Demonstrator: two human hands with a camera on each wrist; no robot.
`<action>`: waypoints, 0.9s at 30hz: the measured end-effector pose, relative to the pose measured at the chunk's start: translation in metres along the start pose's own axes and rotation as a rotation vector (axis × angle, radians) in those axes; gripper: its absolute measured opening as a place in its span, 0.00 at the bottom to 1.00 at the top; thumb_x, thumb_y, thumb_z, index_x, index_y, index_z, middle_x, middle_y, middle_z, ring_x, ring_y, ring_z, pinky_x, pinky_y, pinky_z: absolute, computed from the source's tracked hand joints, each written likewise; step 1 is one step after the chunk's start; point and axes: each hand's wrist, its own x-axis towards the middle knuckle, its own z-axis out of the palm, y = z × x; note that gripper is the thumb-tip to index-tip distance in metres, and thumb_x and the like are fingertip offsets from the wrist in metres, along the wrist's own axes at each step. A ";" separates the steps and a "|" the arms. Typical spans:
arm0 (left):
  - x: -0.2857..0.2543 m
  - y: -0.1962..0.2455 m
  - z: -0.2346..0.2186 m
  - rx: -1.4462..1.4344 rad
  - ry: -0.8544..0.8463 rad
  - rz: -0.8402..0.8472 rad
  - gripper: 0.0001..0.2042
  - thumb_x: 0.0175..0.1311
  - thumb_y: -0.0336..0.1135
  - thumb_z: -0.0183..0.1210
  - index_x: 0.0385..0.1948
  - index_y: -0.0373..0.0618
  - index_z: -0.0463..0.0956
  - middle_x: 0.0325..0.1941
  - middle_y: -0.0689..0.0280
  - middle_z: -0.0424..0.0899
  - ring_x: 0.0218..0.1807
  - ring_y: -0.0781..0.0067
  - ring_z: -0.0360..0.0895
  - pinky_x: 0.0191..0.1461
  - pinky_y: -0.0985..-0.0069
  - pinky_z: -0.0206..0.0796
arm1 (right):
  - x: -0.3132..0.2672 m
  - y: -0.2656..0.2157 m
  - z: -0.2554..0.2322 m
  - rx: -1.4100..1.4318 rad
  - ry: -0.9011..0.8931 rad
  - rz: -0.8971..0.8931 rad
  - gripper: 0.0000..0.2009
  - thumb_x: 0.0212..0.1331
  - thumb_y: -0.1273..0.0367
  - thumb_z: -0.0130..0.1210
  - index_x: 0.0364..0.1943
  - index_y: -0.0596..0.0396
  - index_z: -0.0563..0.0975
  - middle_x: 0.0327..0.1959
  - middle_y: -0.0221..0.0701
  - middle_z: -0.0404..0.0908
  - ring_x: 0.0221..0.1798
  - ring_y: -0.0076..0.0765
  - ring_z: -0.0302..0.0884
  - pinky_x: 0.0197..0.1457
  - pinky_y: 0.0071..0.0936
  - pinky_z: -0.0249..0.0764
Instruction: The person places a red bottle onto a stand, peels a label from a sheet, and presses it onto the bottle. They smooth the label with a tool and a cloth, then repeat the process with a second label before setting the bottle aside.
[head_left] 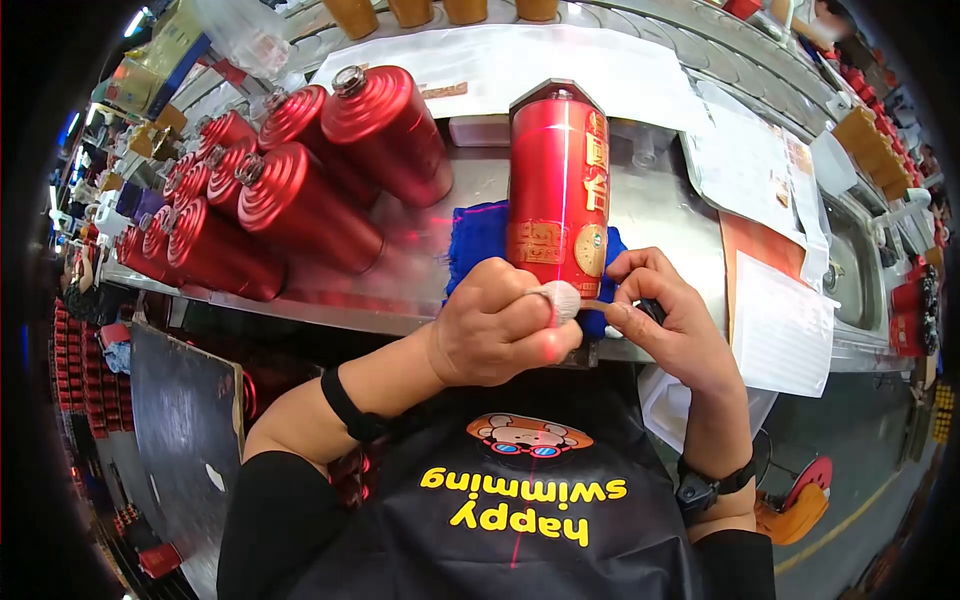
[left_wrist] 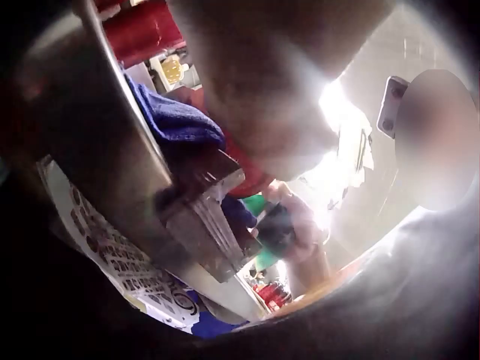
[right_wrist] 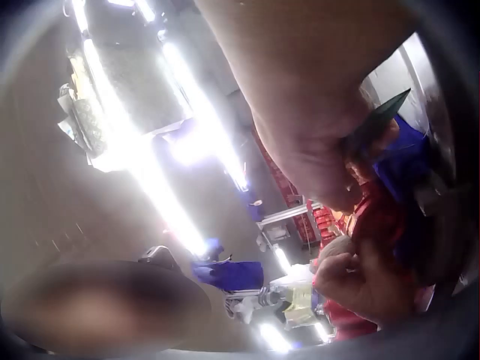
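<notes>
A red bottle with gold labels lies on a blue cloth at the front edge of the steel bench. A red laser line runs down it. My left hand grips a white wad against the bottle's near end. My right hand is close beside it and pinches a small dark green tool, whose tip meets the wad. The same tool shows in the left wrist view, and its pointed end in the right wrist view. The left hand appears there as a fist.
Several red bottles lie stacked on the bench to the left. Paper sheets cover the bench at the right, beside a sink. A white sheet lies behind, with brown containers along the back.
</notes>
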 end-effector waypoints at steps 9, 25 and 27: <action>-0.010 0.000 0.006 0.006 0.077 -0.050 0.12 0.46 0.34 0.64 0.35 0.55 0.77 0.34 0.73 0.75 0.36 0.71 0.72 0.36 0.72 0.64 | 0.000 0.003 -0.001 0.036 0.003 0.025 0.09 0.60 0.66 0.63 0.32 0.56 0.76 0.48 0.34 0.72 0.52 0.32 0.69 0.56 0.28 0.66; -0.003 -0.002 0.001 0.054 0.001 0.036 0.11 0.45 0.36 0.64 0.33 0.58 0.77 0.31 0.77 0.71 0.37 0.73 0.70 0.36 0.74 0.62 | 0.002 0.011 -0.002 -0.034 0.014 -0.004 0.09 0.59 0.66 0.62 0.32 0.57 0.76 0.47 0.35 0.72 0.50 0.33 0.70 0.53 0.27 0.67; 0.001 -0.002 0.001 0.067 -0.010 0.055 0.11 0.44 0.36 0.65 0.32 0.59 0.77 0.30 0.77 0.70 0.37 0.73 0.69 0.35 0.75 0.62 | 0.002 0.009 -0.003 -0.022 0.013 0.007 0.09 0.60 0.66 0.62 0.32 0.57 0.76 0.47 0.35 0.72 0.50 0.34 0.70 0.53 0.28 0.67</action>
